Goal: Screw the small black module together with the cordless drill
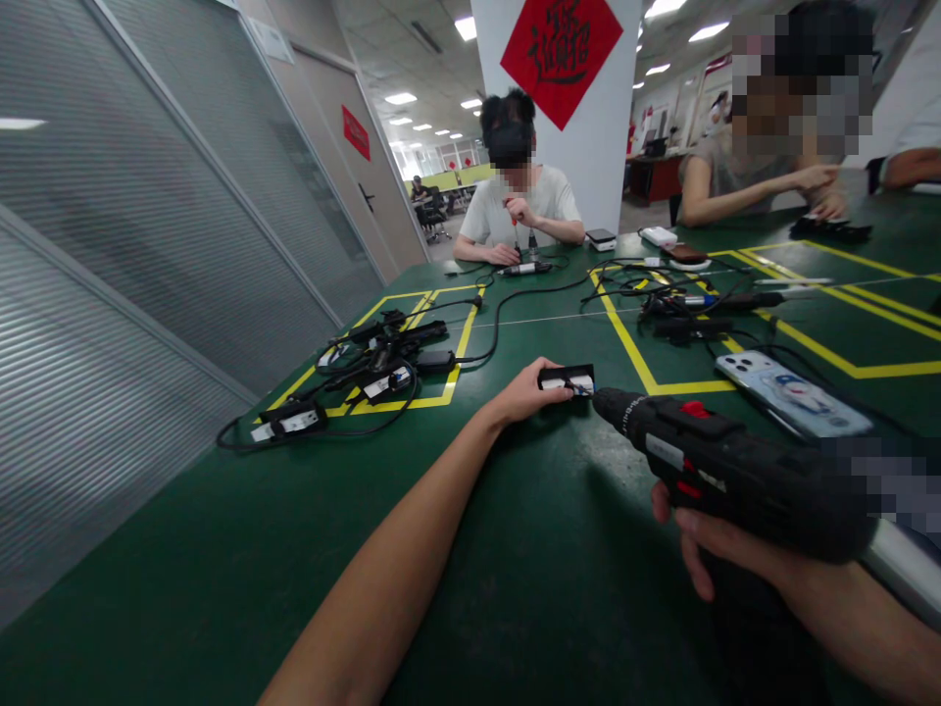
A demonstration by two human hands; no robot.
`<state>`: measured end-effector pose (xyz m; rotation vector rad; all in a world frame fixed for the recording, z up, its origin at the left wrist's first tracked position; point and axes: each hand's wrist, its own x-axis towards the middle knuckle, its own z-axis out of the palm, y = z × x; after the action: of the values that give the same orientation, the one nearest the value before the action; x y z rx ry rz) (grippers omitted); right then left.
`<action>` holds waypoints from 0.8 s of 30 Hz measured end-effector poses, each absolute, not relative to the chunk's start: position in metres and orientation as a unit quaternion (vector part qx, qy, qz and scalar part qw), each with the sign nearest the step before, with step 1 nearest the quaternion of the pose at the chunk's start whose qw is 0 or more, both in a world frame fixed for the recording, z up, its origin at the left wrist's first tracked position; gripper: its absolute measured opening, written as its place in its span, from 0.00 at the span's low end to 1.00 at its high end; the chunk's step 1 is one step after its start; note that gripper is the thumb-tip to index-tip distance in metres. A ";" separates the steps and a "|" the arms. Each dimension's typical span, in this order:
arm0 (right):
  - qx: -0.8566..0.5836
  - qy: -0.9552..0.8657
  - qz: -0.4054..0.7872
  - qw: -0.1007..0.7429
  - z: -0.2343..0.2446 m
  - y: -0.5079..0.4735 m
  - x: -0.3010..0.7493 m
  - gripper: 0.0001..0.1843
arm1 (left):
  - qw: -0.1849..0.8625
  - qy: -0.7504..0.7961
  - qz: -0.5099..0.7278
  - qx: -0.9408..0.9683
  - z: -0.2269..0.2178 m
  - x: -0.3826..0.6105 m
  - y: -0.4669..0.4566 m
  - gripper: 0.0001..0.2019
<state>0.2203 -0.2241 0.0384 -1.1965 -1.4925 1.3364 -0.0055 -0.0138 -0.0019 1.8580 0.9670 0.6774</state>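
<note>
My left hand [530, 394] grips a small black device with a white label [577, 377], held at the table surface; its exact kind is unclear. My right hand [713, 537] is wrapped round the handle of a black cordless drill [706, 466] with red buttons. The drill's chuck points left at the device's right end, where its tip meets or nearly meets it; I cannot tell whether they touch.
Black cables and labelled devices [382, 363] lie in a yellow-taped area at left. More cables and tools [698, 309] sit at right, behind a phone [794, 392]. Across the green table [221, 569] one person [544, 201] handles a screwdriver; another person sits at right.
</note>
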 end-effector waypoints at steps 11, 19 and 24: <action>-0.481 -0.609 0.513 0.367 0.043 -0.226 0.218 0.07 | 0.453 0.385 0.276 0.755 -0.005 -0.006 -0.011 0.28; -0.473 -0.584 0.540 0.379 0.040 -0.226 0.218 0.07 | 0.445 0.389 0.275 0.759 -0.003 -0.006 -0.013 0.27; -0.494 -0.587 0.531 0.359 0.049 -0.228 0.216 0.09 | 0.457 0.384 0.275 0.754 -0.002 -0.005 -0.014 0.27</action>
<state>0.2163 -0.2280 0.0487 -1.2733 -1.5147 1.3698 -0.0053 -0.0137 -0.0020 1.8572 0.9459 0.6768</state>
